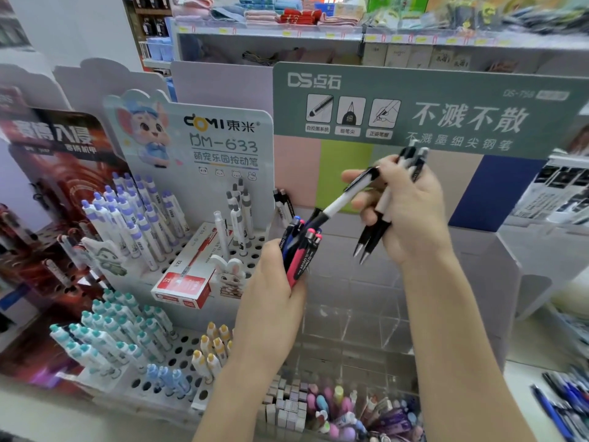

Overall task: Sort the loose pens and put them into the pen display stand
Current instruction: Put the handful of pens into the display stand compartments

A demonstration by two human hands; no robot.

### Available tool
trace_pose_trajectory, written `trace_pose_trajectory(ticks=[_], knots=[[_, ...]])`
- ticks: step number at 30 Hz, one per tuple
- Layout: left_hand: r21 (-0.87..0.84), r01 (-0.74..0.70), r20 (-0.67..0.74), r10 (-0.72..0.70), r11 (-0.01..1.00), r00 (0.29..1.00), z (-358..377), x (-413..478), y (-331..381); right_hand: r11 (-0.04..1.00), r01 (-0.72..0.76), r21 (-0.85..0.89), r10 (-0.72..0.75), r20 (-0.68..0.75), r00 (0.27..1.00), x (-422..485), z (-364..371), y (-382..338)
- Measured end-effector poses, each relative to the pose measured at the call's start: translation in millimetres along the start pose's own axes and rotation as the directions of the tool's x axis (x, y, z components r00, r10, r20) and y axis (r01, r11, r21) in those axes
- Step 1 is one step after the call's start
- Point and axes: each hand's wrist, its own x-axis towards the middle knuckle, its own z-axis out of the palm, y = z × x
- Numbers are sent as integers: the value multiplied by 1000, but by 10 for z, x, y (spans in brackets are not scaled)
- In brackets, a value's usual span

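Black-and-white pens (374,229) fill the right hand (414,215). I count three: two gripped in the curled fingers with tips down, and one pinched between thumb and forefinger, lying across toward the left. The left hand (274,282) grips a mixed bundle (301,247) of blue, pink and black pens upright, perhaps six; the fingers hide the exact number. Both lots are held in the air in front of the displays, with none of them slotted yet. Sorting by kind looks about midway, and all the placing is left to do. The perforated stand (191,338) has many free holes among its purple, teal, yellow and blue-capped rows. More loose pens (561,400) lie on the surface (529,371) at far right, too blurred to count.
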Motion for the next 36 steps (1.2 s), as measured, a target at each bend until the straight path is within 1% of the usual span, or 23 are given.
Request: trace_pose_trajectory(ticks=[1, 3, 5, 8, 9, 11, 13, 16, 18, 19, 21, 22, 24, 28, 30, 33, 34, 36], knots=[[-53, 24, 8, -24, 998, 1000, -12, -6, -11, 997, 74, 23, -71, -91, 993, 29, -18, -15], [-172, 87, 38, -82, 981, 996, -43, -14, -30, 975, 220, -16, -217, -233, 948, 85, -60, -44], [-275, 160, 83, -143, 948, 986, -66, -1, -37, 933, 334, -135, -359, -284, 889, 117, -60, -21], [-455, 233, 135, -193, 860, 972, -41, 35, -31, 825, 468, -318, -548, -243, 801, 163, 16, 79], [-519, 254, 154, -202, 816, 967, -19, 44, -31, 792, 498, -354, -586, -211, 782, 183, 48, 118], [-643, 289, 197, -211, 709, 957, 31, 58, -42, 739, 530, -415, -625, -131, 769, 216, 101, 213], [-738, 309, 239, -196, 600, 951, 68, 73, -52, 712, 534, -456, -623, -57, 781, 220, 141, 320], [-816, 346, 300, -172, 463, 938, 78, 87, -54, 699, 523, -488, -577, 47, 815, 201, 176, 458], [-841, 352, 329, -128, 411, 936, 71, 84, -58, 712, 470, -522, -498, 97, 862, 188, 179, 528], [-848, 353, 341, -103, 395, 934, 62, 81, -58, 731, 421, -537, -436, 107, 893, 179, 178, 558], [-858, 363, 365, -65, 364, 929, 42, 80, -67, 752, 313, -580, -312, 104, 944, 167, 163, 614], [-863, 373, 380, -46, 341, 924, 36, 81, -73, 741, 274, -614, -270, 101, 958, 163, 155, 631], [-868, 397, 412, -13, 299, 911, 24, 80, -89, 683, 227, -694, -195, 126, 973, 169, 145, 641], [-868, 426, 451, 45, 255, 892, 10, 71, -115, 516, 159, -842, -88, 133, 987, 180, 122, 634], [-865, 439, 466, 68, 243, 882, -1, 65, -113, 456, 144, -878, -69, 126, 990, 160, 98, 614], [-864, 441, 471, 79, 244, 879, -10, 67, -109, 432, 137, -892, -64, 121, 991, 131, 41, 582], [-864, 438, 468, 76, 247, 880, -5, 69, -107, 434, 156, -887, -91, 130, 987, 105, 25, 563], [-860, 433, 465, 64, 269, 883, -8, 66, -92, 420, 251, -872, -234, 163, 958, 31, -2, 507]])
